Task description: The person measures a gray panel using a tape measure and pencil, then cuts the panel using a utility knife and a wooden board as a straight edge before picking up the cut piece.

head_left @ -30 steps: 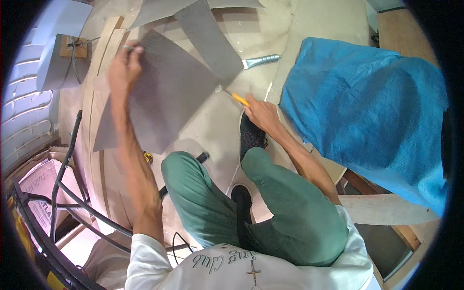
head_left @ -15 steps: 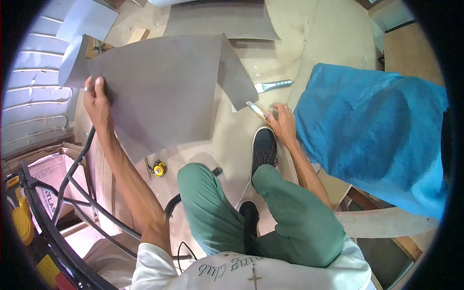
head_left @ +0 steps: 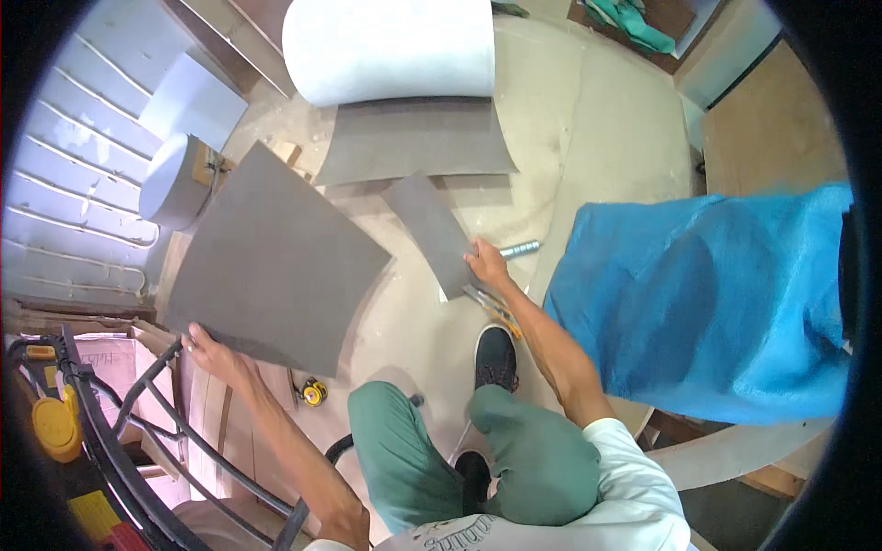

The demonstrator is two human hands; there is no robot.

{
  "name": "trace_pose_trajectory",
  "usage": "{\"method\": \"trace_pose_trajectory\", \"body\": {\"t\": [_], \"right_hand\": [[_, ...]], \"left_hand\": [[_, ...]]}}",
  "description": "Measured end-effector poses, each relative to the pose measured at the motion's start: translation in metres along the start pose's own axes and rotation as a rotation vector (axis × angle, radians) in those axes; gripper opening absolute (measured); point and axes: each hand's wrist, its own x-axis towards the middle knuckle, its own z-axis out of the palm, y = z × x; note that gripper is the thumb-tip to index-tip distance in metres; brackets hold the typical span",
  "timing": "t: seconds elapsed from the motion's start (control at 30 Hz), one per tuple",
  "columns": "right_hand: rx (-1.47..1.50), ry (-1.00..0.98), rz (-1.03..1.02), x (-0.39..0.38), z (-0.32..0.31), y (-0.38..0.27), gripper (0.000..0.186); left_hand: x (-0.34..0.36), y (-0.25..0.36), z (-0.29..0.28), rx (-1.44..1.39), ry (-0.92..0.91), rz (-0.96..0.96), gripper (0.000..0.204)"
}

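Observation:
My left hand is closed on the near-left edge of a large grey sheet, which is tilted and held partly off the floor. My right hand pinches the right edge of a narrow grey strip that lies slantwise in front of me. A snap-off utility knife with a yellow-orange handle rests on the floor just below my right wrist, not in my grip. Beyond that hand, the ribbed handle of a flat tool sticks out; its blade is hidden behind my fingers.
A large roll, white outside, has its grey sheet end spread toward me. Blue cloth covers something at right. A yellow tape measure lies near my knee. Black metal tubing stands at left, by a ribbed wall panel.
My right hand has left the utility knife on the floor and taken the narrow strip. My left hand has drawn the large sheet leftward and turned it. The view has tilted, revealing the roll.

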Motion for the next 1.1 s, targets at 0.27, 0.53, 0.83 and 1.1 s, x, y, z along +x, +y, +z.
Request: {"method": "trace_pose_trajectory", "body": {"t": [0.27, 0.53, 0.83, 1.1], "right_hand": [[0.341, -0.388, -0.031, -0.01, -0.047, -0.054, 0.033], [0.206, -0.076, -0.148, 0.033, -0.064, -0.046, 0.042], [-0.593, -0.004, -0.053, -0.066, -0.073, 0.016, 0.036], [-0.256, -0.211, -0.04, -0.125, -0.037, 0.028, 0.038]], "left_hand": [[-0.011, 0.023, -0.03, 0.073, 0.085, 0.092, 0.044], [-0.014, 0.039, -0.04, 0.138, 0.11, 0.153, 0.033], [-0.028, 0.051, -0.057, 0.126, 0.141, 0.223, 0.027], [-0.048, 0.079, -0.066, 0.127, 0.278, 0.276, 0.026]]}}
